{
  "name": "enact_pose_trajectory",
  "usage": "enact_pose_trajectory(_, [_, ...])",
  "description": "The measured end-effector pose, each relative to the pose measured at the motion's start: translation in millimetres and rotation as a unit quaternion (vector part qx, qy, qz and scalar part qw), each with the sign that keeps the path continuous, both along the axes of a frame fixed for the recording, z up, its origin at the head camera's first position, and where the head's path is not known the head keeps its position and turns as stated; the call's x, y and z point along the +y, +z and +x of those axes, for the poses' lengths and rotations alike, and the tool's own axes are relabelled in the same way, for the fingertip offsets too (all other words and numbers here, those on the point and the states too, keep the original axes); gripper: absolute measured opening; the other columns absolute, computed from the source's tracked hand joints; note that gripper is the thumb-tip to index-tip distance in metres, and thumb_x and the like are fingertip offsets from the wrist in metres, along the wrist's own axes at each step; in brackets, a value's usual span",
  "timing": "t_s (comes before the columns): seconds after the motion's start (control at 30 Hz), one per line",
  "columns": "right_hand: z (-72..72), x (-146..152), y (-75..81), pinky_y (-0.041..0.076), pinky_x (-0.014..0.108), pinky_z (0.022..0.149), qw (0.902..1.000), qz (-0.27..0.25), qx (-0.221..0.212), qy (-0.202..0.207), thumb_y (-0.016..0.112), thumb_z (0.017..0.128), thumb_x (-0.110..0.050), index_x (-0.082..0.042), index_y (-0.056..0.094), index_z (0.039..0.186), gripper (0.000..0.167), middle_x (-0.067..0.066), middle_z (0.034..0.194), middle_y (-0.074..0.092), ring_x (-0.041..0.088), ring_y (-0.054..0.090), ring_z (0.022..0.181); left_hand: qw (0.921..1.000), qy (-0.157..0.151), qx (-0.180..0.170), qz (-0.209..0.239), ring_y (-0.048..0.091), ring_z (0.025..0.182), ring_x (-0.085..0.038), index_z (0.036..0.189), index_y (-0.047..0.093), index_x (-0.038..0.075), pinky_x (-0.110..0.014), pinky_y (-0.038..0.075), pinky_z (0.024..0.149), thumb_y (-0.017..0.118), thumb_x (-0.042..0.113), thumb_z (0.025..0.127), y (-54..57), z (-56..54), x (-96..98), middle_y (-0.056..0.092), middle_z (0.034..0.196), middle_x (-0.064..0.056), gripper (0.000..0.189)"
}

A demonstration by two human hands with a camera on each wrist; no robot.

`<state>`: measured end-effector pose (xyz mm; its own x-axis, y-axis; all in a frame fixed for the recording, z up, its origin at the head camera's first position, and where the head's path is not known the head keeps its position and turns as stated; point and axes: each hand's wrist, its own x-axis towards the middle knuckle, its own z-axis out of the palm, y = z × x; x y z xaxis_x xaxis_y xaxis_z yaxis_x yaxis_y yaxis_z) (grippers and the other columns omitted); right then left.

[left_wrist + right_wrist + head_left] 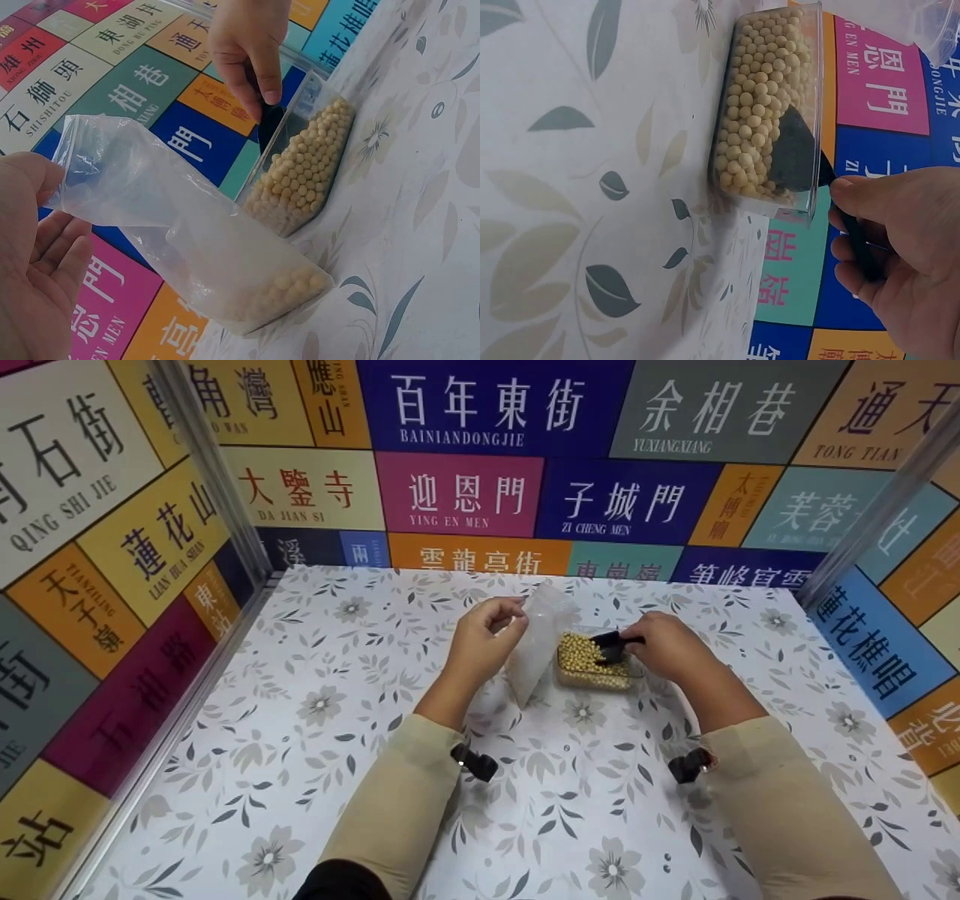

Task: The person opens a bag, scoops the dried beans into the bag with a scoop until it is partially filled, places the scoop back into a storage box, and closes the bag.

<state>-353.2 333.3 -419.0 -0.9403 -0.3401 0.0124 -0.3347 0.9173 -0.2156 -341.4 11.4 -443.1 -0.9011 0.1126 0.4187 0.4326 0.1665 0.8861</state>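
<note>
My left hand pinches the upper edge of a translucent plastic zip bag, holding it upright on the table. Some soybeans lie in the bag's bottom corner. To the right of the bag is a clear rectangular container with many soybeans in it. My right hand grips the handle of a black scoop, its blade dipped among the beans at the container's right end. Beans and the container wall hide part of the blade.
A white tablecloth with grey flowers and leaves covers the table. Panels of colourful street-name signs stand behind and at both sides. A black strap device sits on each wrist.
</note>
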Motion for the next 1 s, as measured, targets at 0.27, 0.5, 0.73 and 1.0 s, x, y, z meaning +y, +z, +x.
enact_pose_trajectory(0.27, [-5.4,-0.3,-14.5,0.051,0.063,0.107,0.9975,-0.05,-0.046,-0.019,0.063,0.107,-0.012,0.002,0.069,0.138,0.033,0.028,0.128,0.065,0.046,0.062,0.122,0.9999,0.004,-0.011,-0.001,0.068,0.124,-0.01,0.101,0.072,0.015,-0.021,0.056,0.11,0.071,0.019,0.102,-0.8,-0.1,-0.5,0.074,0.134,0.001,0.004])
enact_pose_trajectory(0.5, [-3.2,-1.4,-24.0,0.045,0.066,0.117,0.9935,-0.092,-0.056,-0.035,0.061,0.108,-0.012,0.003,0.066,0.14,0.036,0.032,0.14,0.062,0.051,0.056,0.134,0.9998,0.005,-0.018,0.0,0.068,0.125,-0.01,0.101,0.072,0.016,-0.02,0.055,0.109,0.071,0.018,0.102,-0.5,-1.4,-0.1,0.073,0.133,0.002,0.003])
enact_pose_trajectory(0.73, [0.8,-1.5,-34.1,0.044,0.066,0.117,0.9911,-0.114,-0.037,-0.057,0.057,0.11,-0.014,0.002,0.064,0.142,0.037,0.033,0.139,0.062,0.052,0.055,0.134,0.9996,0.01,-0.024,-0.008,0.067,0.123,-0.007,0.1,0.072,0.017,-0.02,0.056,0.108,0.071,0.02,0.102,-0.5,-1.2,0.6,0.073,0.132,0.006,0.004])
enact_pose_trajectory(1.0, [10.5,4.5,-41.1,0.041,0.063,0.122,0.9794,-0.173,-0.053,-0.09,0.053,0.113,-0.022,-0.004,0.06,0.147,0.039,0.024,0.148,0.055,0.045,0.05,0.142,0.9999,0.011,-0.005,-0.007,0.07,0.121,-0.008,0.102,0.072,0.015,-0.021,0.056,0.108,0.071,0.02,0.102,-1.4,-1.5,0.9,0.074,0.134,-0.001,0.005])
